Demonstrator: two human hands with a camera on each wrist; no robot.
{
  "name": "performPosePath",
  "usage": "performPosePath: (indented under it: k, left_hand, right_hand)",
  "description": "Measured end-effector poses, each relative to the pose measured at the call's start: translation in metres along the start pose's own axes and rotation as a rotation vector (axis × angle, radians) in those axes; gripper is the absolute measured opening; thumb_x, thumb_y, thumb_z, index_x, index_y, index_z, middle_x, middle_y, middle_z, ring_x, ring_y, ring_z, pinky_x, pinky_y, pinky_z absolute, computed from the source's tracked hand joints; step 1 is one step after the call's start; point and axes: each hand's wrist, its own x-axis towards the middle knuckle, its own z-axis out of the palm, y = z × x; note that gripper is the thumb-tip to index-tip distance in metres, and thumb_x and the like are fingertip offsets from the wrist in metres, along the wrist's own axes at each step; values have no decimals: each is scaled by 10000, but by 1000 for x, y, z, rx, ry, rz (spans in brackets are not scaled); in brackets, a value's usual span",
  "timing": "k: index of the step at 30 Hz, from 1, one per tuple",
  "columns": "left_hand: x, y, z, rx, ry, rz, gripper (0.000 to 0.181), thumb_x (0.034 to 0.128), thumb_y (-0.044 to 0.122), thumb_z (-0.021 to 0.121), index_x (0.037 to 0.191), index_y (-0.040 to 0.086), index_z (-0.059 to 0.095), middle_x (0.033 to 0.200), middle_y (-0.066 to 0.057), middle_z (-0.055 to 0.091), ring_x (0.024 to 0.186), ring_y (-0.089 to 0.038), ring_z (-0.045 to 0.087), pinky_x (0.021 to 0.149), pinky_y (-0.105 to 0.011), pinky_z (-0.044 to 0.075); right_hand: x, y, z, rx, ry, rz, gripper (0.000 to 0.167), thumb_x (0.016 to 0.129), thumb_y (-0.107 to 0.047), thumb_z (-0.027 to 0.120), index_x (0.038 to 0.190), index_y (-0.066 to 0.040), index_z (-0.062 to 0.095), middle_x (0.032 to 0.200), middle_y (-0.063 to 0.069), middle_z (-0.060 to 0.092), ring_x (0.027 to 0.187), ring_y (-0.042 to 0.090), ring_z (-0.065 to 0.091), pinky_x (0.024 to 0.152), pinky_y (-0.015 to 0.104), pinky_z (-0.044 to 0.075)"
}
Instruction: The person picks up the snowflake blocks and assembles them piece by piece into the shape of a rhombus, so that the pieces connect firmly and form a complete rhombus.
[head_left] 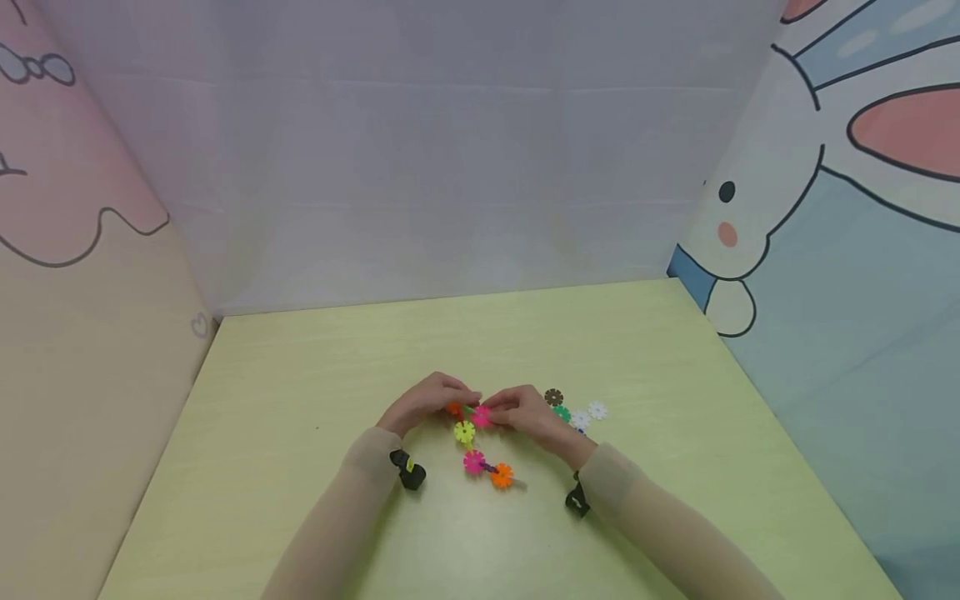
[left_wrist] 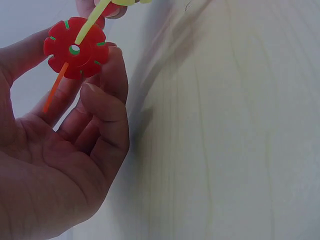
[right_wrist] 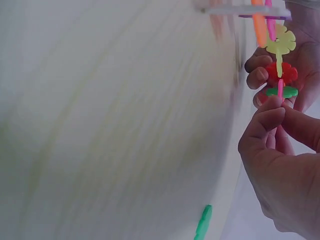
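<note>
A chain of notched flower-shaped plastic discs hangs between the two hands. My left hand (head_left: 433, 402) grips it at the red disc (left_wrist: 60, 55), fingers curled; an orange disc (left_wrist: 55, 90) slots into that one. Across from it, my right hand (head_left: 532, 412) pinches a pink disc (head_left: 482, 417) between thumb and fingertips. That pink disc meets a green disc (right_wrist: 290, 92) beside the red one; fingers partly hide the joint. From the red disc the chain runs through a yellow disc (head_left: 464, 432), another pink disc, a purple disc (head_left: 489, 467) and an orange disc to a greyish one (head_left: 520, 484).
Right of the right hand lie loose discs on the pale wooden table (head_left: 300, 517): a brown disc (head_left: 553, 397), a green disc (head_left: 562, 413), white discs (head_left: 597, 410) and a bit of blue partly behind the wrist. Cloth walls stand around the table's back and sides.
</note>
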Motion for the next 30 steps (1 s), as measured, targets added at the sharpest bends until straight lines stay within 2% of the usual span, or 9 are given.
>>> performPosePath:
  k: [5, 8, 11, 17, 21, 25, 30]
  left_hand:
    - [-7, 8, 3, 45, -37, 13, 272, 835, 380, 717, 842, 112, 766, 735, -14, 636, 643, -148, 472, 634, -294, 389]
    - [-11, 12, 5, 52, -42, 20, 228, 835, 330, 721, 847, 107, 771, 826, -32, 690, 710, -156, 521, 670, -306, 413]
    - [-16, 16, 7, 58, -38, 16, 215, 826, 308, 731, 836, 97, 772, 839, -38, 696, 764, -173, 544, 706, -323, 421]
    - [-22, 18, 7, 49, -35, 11, 215, 824, 307, 735, 845, 96, 772, 815, -54, 693, 747, -179, 542, 695, -324, 423]
    - [-24, 17, 7, 52, -18, 19, 208, 831, 304, 730, 868, 103, 768, 828, -42, 689, 751, -184, 543, 690, -322, 427]
    - [-27, 15, 8, 61, 18, 35, 190, 847, 288, 719, 891, 110, 765, 871, -25, 693, 796, -193, 565, 720, -330, 447]
    - [-31, 13, 9, 41, 44, 55, 180, 865, 269, 710, 904, 101, 762, 894, -31, 689, 805, -207, 572, 730, -337, 461]
  right_hand:
    - [-5, -9, 0, 29, -7, -2, 192, 890, -90, 679, 1056, 5, 692, 919, 94, 693, 819, 247, 622, 734, 355, 508]
    - [-8, -13, -1, 39, -8, 3, 179, 889, -85, 678, 1041, 9, 692, 912, 103, 694, 814, 280, 620, 712, 357, 507]
    - [-10, -17, -1, 54, -9, 10, 169, 887, -66, 675, 1034, 16, 692, 906, 117, 696, 819, 299, 624, 712, 356, 509]
    - [-9, -15, -2, 45, -6, -6, 146, 884, -64, 679, 1010, 9, 698, 877, 100, 698, 791, 256, 644, 693, 333, 519]
    - [-8, -12, -11, -80, 31, -62, 149, 889, -84, 677, 1005, 7, 701, 848, 50, 692, 760, 220, 649, 658, 320, 520]
    - [-8, -9, -31, -306, 105, -130, 142, 879, -102, 691, 996, -23, 707, 846, -7, 677, 762, 158, 632, 673, 314, 508]
    - [-11, -9, -61, -531, 142, -117, 189, 864, -119, 708, 1035, -43, 690, 910, -3, 656, 835, 155, 602, 754, 337, 497]
